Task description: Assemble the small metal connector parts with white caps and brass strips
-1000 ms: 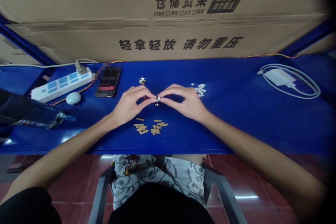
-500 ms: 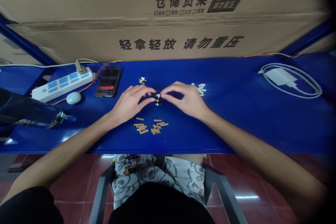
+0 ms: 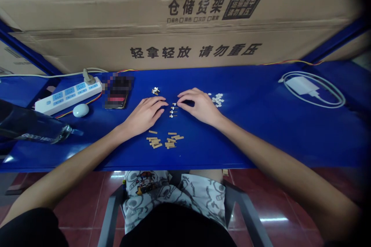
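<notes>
Between my hands, several small white-headed pieces with thin gold-coloured pins (image 3: pixel 171 112) lie in a short column on the blue tabletop (image 3: pixel 246 127). My right hand (image 3: pixel 201 107) pinches the pin end of the topmost one (image 3: pixel 174 104) between thumb and finger, its white head pointing left. Just left of the column rests my left hand (image 3: pixel 145 114), fingers stretched and loosely apart, with nothing in it. Behind it sits a small cluster of white and gold parts (image 3: pixel 155 90). White bits (image 3: pixel 218 99) are scattered beyond my right hand. Nearer me are two groups of flat tan strips (image 3: pixel 155 141).
On the left are a power strip (image 3: pixel 68 94), a phone (image 3: pixel 117 92), a pale rounded object (image 3: pixel 80 110) and a dark bottle (image 3: pixel 31 123) lying down. A white charger with coiled cable (image 3: pixel 303 87) is at right. A cardboard box (image 3: pixel 116 15) stands behind.
My left hand has drawn back slightly left, away from the small pieces. My right hand stays by the column, its fingers at the topmost piece. The view has shifted a little.
</notes>
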`<state>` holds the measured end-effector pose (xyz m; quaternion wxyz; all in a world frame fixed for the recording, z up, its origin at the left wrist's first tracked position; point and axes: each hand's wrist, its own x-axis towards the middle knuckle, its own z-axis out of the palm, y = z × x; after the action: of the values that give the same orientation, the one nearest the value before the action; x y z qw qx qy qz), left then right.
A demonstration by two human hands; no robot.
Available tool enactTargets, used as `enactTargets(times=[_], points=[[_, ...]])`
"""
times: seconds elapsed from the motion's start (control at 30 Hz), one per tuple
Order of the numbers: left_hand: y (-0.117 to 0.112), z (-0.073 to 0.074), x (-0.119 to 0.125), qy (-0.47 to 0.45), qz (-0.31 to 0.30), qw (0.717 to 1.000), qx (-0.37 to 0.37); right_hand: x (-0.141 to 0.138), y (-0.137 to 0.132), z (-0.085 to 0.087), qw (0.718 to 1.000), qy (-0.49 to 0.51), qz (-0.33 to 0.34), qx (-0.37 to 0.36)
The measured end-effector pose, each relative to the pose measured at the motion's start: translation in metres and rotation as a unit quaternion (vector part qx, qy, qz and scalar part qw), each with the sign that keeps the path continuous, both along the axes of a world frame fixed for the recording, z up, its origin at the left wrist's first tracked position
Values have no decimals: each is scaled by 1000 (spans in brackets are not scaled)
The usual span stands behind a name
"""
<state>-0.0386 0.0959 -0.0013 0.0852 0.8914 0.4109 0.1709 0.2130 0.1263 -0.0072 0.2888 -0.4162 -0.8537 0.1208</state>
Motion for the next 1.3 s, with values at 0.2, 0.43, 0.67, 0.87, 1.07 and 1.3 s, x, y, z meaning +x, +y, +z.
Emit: enactTargets(times=[0.2,0.43,0.67,0.87,1.07,1.3], points=[[0,1,-1,13,-3,1000,4,0,-4,1,999,-8,32,-9],[-1,1,0,24,0,1000,-2,3,-5,3,999,-41,16,-10],[2,-3,-3,51,-4,999,-13,11,-9,0,984,-176,2,22],[1,2,-3,59,-9,998,-8,14,-11,2,982,-183,33,12],[0,4,-2,55,-10,998,-7,22,-9,-1,982,-179,64,-18],[-1,2,-2,58,-5,998,-19,29,-10,-2,975,-200,78,-65]])
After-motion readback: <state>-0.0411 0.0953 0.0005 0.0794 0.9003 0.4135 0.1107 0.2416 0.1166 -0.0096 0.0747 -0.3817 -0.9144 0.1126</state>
